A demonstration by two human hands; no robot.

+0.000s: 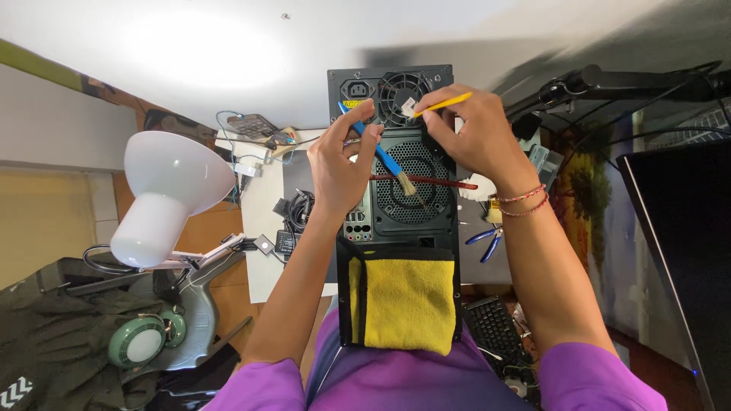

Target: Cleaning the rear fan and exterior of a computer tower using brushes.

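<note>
So the left hand (343, 164) is pinched around a blue-handled brush (387, 161) lying across the back of the black computer case (396, 217), while the right hand (474, 133) grips a yellow stick (445, 103) up by the fan vent (402, 95).

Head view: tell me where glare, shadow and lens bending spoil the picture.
Head view: a blown-out glare patch whitens the surface above the white lamp; the right side sinks into shadow around the dark panel; wide-angle bending curves the edges; the computer case, blue brush and both hands stay sharp.
</note>
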